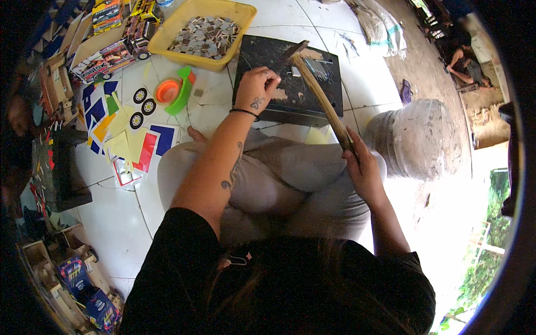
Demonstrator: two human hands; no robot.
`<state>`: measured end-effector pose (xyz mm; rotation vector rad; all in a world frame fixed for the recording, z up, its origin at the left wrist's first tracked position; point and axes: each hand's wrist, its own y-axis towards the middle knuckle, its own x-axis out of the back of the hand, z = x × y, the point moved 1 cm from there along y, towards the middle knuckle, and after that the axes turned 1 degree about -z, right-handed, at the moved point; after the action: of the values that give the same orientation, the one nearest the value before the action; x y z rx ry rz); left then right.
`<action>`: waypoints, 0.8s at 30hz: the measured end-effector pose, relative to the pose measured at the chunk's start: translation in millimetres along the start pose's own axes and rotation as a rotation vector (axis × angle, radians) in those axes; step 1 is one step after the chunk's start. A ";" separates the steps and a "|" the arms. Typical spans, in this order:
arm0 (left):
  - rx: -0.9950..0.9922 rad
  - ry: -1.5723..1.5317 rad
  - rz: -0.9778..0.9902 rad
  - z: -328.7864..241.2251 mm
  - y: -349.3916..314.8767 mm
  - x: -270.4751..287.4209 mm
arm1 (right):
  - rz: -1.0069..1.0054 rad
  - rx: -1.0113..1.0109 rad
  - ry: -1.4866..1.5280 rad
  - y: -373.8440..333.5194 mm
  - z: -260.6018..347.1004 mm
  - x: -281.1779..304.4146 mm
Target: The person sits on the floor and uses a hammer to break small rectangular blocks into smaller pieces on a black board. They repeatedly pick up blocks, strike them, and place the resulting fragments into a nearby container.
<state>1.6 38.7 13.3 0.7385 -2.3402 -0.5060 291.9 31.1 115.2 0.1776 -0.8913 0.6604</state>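
Observation:
My right hand [363, 167] is wrapped round the lower end of a hammer's wooden handle [322, 99]. The dark hammer head is raised over a low black box-like block [254, 53] in front of my crossed legs. Above the block's left part, my left hand [257, 88] is closed in a pinch; whatever its fingertips hold is too small to make out. Several thin, nail-like metal pieces [326, 70] lie on the block's right side beside brown worn patches. A small pale square piece [296, 71] sits near the hammer handle.
Behind the block stands a yellow basin [245, 15] with many small flat pieces. Leftward lie a green-and-orange tape dispenser [180, 100], black toy wheels [147, 106], coloured sheets [163, 138] and toy trucks [103, 60]. A plastic-wrapped round bundle [416, 139] is at right; another person [466, 64] sits beyond.

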 end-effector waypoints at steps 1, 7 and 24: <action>0.036 0.028 0.025 0.1 0.1 -0.7 | -0.087 0.084 -0.086 -8.6 4.8 2.6; 0.059 0.051 0.020 -3.5 0.0 -2.0 | -0.170 0.193 -0.330 -21.2 23.4 7.6; -0.034 0.038 -0.032 0.2 -0.4 -2.6 | -0.159 0.216 -0.346 -13.5 26.1 13.4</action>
<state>3.3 40.0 11.8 0.7636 -2.2822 -0.5399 288.8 16.1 143.5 0.5635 -1.1229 0.5852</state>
